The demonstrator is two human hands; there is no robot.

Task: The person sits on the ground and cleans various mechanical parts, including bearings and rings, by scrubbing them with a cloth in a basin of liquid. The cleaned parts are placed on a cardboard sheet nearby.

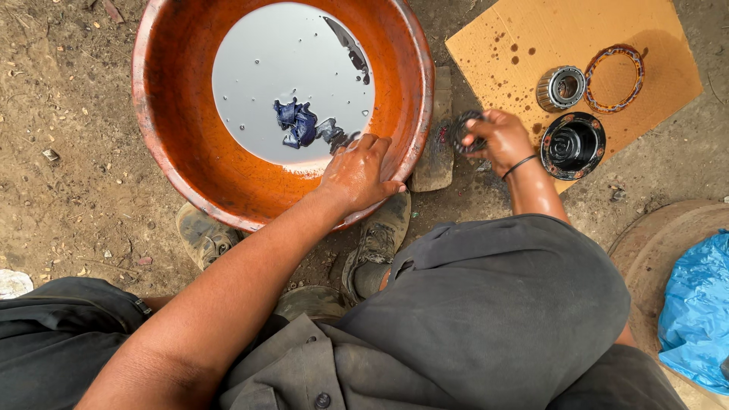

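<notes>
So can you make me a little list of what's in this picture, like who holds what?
left hand: rests on the inner wall of the orange basin
right hand: holds a dark round metal part
in the basin: pale liquid with a blue rag
on the cardboard: bearing, thin ring gasket, black round hub
ground: bare dirt
far right: blue plastic bag

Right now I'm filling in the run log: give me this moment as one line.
left hand: on orange basin rim | right hand: holds dark round part | cardboard: bearing, ring gasket, black hub cap
</notes>
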